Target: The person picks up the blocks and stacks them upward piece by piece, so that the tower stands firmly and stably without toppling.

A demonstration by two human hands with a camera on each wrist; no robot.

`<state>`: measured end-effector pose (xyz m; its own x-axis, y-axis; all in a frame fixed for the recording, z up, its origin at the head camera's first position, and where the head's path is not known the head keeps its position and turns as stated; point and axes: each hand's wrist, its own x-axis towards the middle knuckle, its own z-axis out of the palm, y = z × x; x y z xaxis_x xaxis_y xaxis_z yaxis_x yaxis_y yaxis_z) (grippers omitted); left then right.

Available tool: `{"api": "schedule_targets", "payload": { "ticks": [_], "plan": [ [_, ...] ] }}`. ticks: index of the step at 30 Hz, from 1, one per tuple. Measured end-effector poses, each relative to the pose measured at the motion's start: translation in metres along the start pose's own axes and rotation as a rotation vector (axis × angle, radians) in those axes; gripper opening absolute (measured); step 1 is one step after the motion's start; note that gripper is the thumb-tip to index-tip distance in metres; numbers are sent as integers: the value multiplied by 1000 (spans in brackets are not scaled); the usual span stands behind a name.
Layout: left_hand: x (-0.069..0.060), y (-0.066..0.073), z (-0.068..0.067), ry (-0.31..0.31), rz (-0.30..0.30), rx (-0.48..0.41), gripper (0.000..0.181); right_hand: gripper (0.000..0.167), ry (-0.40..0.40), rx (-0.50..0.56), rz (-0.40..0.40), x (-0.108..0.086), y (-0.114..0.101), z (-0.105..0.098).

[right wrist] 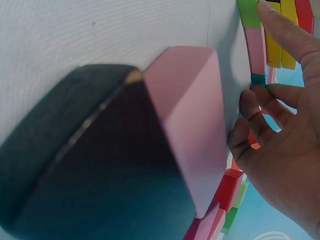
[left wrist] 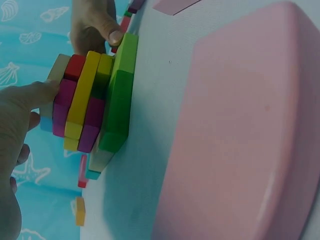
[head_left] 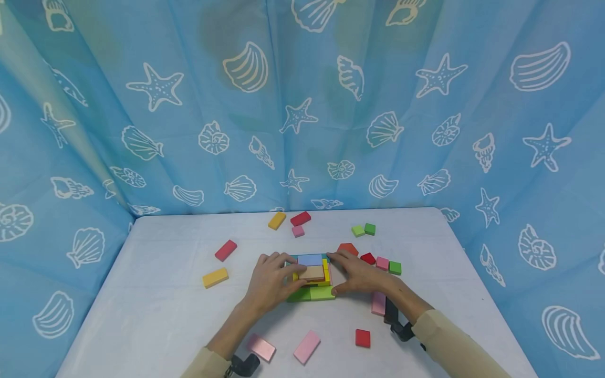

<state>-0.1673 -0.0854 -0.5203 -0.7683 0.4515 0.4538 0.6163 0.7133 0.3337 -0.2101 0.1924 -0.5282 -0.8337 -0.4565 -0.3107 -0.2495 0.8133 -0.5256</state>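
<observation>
A layered stack of coloured wooden blocks stands mid-table. Its base shows a green block (head_left: 299, 295) and a light green block (head_left: 323, 293) along the front. Above them are yellow blocks (left wrist: 82, 95) and purple blocks (left wrist: 64, 95). My left hand (head_left: 271, 281) pinches the left end of a tan block (head_left: 312, 273) on the top layer, in front of a pale blue block (head_left: 309, 260). On the stack's right side, my right hand (head_left: 356, 273) rests its thumb against the light green block while its fingers touch the teal block (right wrist: 258, 80) at the back corner.
Loose blocks lie around: yellow (head_left: 215, 277) and red (head_left: 226, 250) at left, pink (head_left: 307, 346) and red (head_left: 363, 338) in front, green (head_left: 370, 229) behind. A black block (right wrist: 100, 165) and a pink block (right wrist: 192, 110) lie under the right forearm. A curtain (head_left: 302, 105) hangs behind the table.
</observation>
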Motion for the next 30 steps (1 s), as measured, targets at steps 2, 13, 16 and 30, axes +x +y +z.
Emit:
{"api": "schedule_targets", "payload": {
  "ticks": [2, 13, 16, 30],
  "plan": [
    [0, 0, 0, 0, 1, 1, 32, 104, 3, 1, -1, 0, 0, 0],
    [3, 0, -1, 12, 13, 0, 33, 103, 2, 4, -7, 0, 0, -2],
    [3, 0, -1, 14, 16, 0, 33, 103, 5, 2, -9, -1, 0, -2],
    [2, 0, 0, -7, 15, 25, 32, 104, 0, 9, -20, 0, 2, 0]
  ]
}}
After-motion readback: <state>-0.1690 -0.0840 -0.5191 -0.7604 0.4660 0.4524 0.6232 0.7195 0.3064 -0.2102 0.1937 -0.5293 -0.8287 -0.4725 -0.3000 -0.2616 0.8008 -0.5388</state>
